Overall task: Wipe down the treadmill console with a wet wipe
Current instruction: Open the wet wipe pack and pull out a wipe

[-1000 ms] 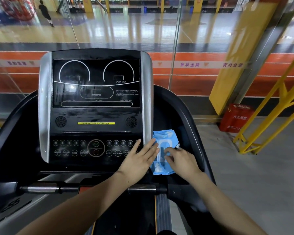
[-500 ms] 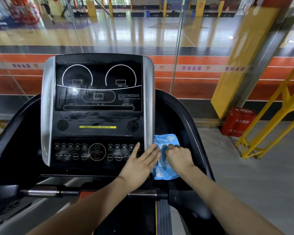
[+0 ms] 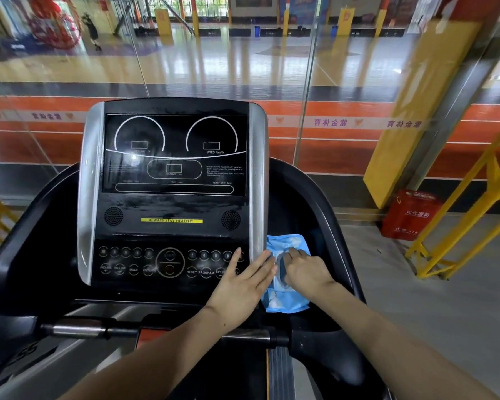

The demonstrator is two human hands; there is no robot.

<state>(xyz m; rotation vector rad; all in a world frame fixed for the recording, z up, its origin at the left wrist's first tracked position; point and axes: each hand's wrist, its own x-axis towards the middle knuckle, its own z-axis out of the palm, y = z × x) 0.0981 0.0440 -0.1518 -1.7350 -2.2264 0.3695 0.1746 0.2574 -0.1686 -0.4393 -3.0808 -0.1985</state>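
The black treadmill console [image 3: 173,203] with silver side trims fills the middle of the view. A blue wet wipe pack [image 3: 286,301] lies in the tray to the right of the console. My left hand [image 3: 243,284] lies flat with straight fingers across the console's lower right corner and the pack's left edge. My right hand [image 3: 306,272] is on top of the pack, fingers curled and pinching the flap at its middle. No loose wipe shows.
A silver and black handlebar [image 3: 162,330] runs across below the console. Black curved side arms [image 3: 324,215] frame the tray. A glass wall stands behind the treadmill. A red box [image 3: 410,215] and a yellow railing [image 3: 474,203] are on the floor at right.
My right hand's fingers have curled tighter onto the pack's flap. My left hand stays flat in the same spot. The view has tilted slightly.
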